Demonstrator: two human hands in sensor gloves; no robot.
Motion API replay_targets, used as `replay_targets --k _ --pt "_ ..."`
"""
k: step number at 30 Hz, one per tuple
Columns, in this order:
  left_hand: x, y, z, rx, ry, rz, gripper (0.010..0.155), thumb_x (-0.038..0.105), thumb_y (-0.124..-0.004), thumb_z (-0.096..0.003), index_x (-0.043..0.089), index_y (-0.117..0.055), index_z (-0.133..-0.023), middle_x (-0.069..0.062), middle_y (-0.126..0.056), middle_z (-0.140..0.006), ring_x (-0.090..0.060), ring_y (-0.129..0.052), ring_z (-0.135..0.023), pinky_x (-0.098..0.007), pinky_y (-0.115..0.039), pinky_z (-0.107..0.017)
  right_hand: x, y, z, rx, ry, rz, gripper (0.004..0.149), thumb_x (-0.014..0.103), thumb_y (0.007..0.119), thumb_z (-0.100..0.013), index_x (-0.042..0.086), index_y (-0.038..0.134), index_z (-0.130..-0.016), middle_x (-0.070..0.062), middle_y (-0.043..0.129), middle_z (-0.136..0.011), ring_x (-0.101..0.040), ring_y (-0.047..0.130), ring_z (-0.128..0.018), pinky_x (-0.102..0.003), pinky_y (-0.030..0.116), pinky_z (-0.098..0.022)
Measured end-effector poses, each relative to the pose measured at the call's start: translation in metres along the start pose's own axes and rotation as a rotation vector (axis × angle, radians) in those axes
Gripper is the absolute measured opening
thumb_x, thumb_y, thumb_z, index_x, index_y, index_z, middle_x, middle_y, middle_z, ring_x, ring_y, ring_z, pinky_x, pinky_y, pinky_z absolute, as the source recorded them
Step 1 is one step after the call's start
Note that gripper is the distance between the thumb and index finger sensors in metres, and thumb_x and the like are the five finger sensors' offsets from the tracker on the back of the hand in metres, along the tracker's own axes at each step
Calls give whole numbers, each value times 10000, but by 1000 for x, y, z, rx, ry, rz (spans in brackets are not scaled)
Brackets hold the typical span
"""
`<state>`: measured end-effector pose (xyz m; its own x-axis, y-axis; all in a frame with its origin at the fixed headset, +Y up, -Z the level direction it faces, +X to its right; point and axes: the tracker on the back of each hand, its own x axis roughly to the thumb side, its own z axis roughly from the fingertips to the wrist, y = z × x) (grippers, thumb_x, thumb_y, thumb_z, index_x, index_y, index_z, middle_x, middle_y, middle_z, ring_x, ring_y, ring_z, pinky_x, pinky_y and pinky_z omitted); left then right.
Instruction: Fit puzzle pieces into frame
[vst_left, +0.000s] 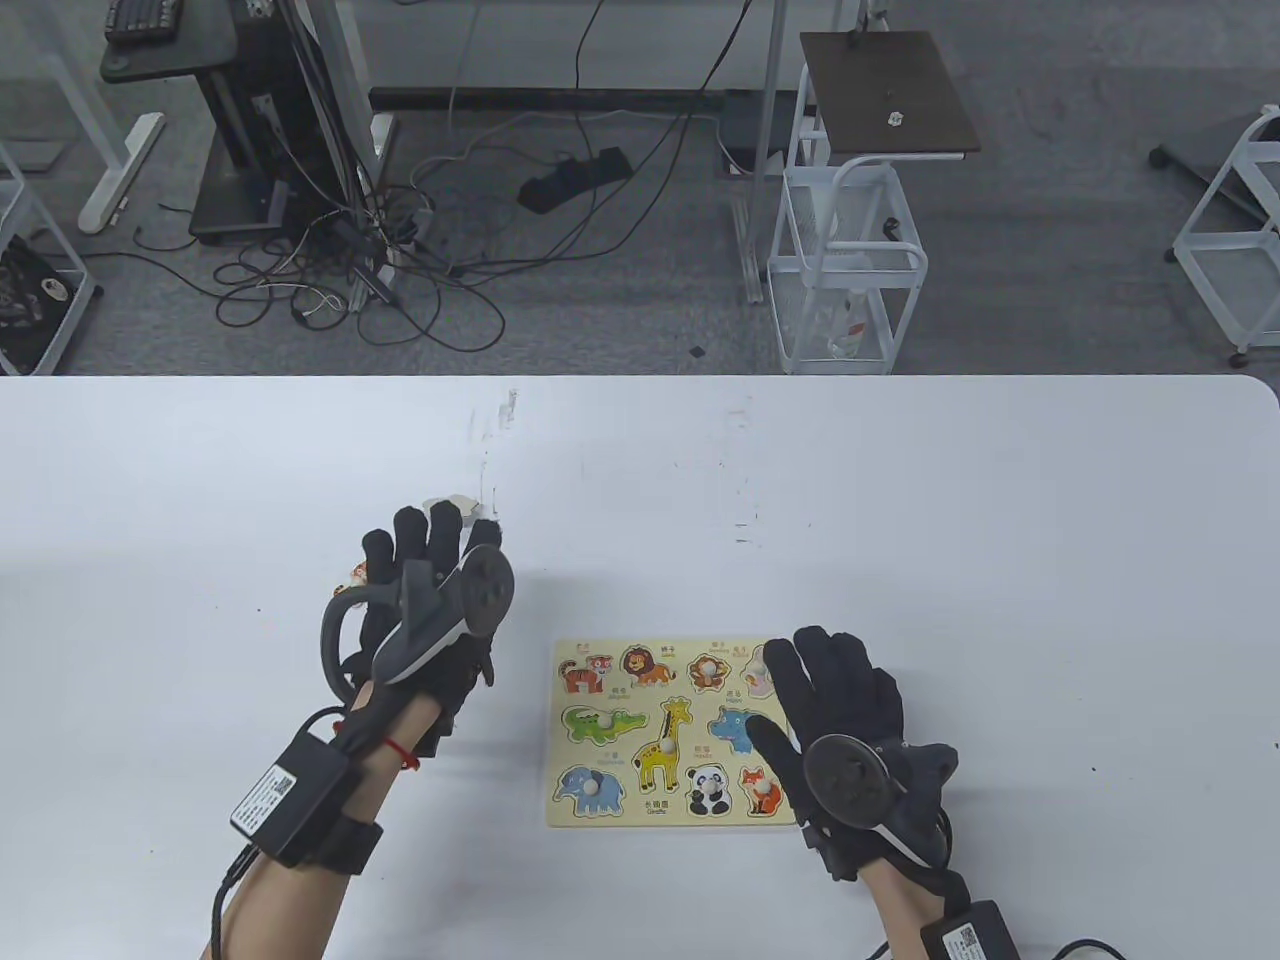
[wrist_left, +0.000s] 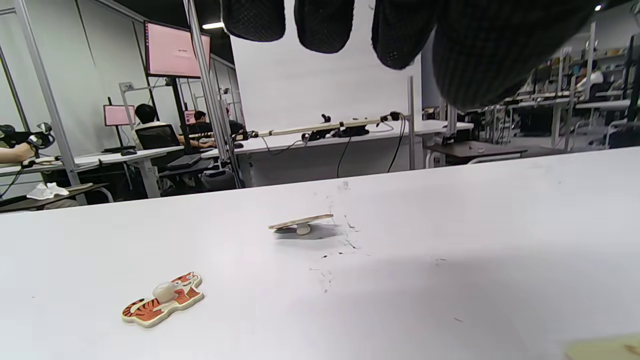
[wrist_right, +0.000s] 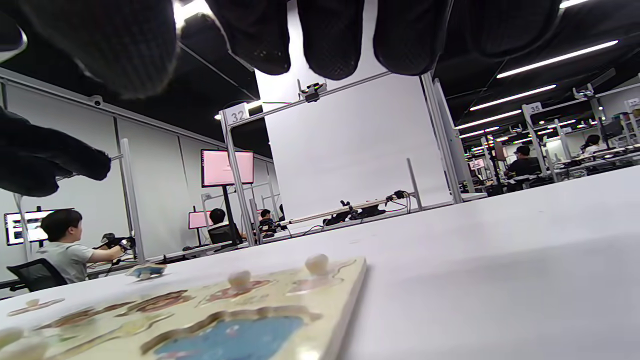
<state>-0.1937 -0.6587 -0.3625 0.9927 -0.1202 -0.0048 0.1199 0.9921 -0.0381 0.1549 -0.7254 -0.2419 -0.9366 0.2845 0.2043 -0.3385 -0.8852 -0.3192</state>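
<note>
Table (vst_left: 900, 480): tiger piece (wrist_left: 162, 299) beneath left hand (vst_left: 430, 600)

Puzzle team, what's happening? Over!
Both hands open: left hand above loose tiger piece, right hand over frame. Another piece lies upside down.

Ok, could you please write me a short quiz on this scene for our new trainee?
1. True or false: the tiger piece is seated in the puzzle board.
2. Which hand is over the board? A left hand; B right hand; C both.
3. Fill in: the face-down piece rests on its ____.
Key: 1 false, it lies on the table; 2 B; 3 knob.
</note>
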Motion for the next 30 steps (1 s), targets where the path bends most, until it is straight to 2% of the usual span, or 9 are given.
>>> replay_targets --k 3,8,14,15,20,27,30 --pt "3 -6 -26 -55 30 -37 744 528 -830 -446 432 -489 -1101 -11 -355 -1240 -397 -449 -1161 -597 -342 -823 -3 0 1 -17 -3 50 707 562 760 -386 300 594 -1022 -61 546 -1078 -465 606 -989 -677 550 -647" --pt "-5 -25 -71 -106 84 -68 761 519 -846 -437 452 -465 -1093 6 -368 -1235 -366 -455 -1167 -584 -352 -830 -6 -2 -1 -32 7 71 705 560 761 -388 299 593 -1021 -64 549 -1076 -461 614 -986 -671 555 -648" --pt "-15 -50 -112 -183 139 -143 752 451 -858 -436 433 -474 -1082 16 -422 -1221 -345 -564 -1139 -563 -407 -830 -6 -1 -1 -47 4 141 699 552 761 -393 294 596 -1021 -68 549 -1074 -464 612 -983 -672 554 -647" --pt "-17 -56 -119 -222 146 -138 747 427 -859 -438 429 -476 -1079 22 -424 -1217 -340 -575 -1134 -556 -419 -830 -5 1 -1 -42 -5 163 697 552 760 -393 296 597 -1020 -68 548 -1075 -465 615 -982 -671 556 -647" --pt "-15 -71 -135 -275 150 -158 743 383 -862 -438 424 -477 -1071 43 -449 -1209 -316 -614 -1126 -540 -453 -831 -5 2 -1 -36 -6 167 694 549 761 -394 296 599 -1020 -69 549 -1074 -465 616 -981 -671 556 -646" --pt "-18 -84 -146 -281 181 -163 767 327 -863 -441 403 -438 -1075 45 -510 -1191 -284 -697 -1100 -519 -509 -828 -6 1 -1 -28 9 164 680 545 762 -396 300 618 -1013 -71 557 -1073 -472 624 -974 -672 560 -644" --pt "-21 -86 -147 -261 189 -169 731 298 -854 -444 397 -482 -1065 51 -632 -1146 -249 -791 -1053 -491 -571 -816 -7 1 -1 -20 15 153 673 541 762 -397 297 628 -1010 -71 564 -1071 -480 628 -969 -674 560 -642"
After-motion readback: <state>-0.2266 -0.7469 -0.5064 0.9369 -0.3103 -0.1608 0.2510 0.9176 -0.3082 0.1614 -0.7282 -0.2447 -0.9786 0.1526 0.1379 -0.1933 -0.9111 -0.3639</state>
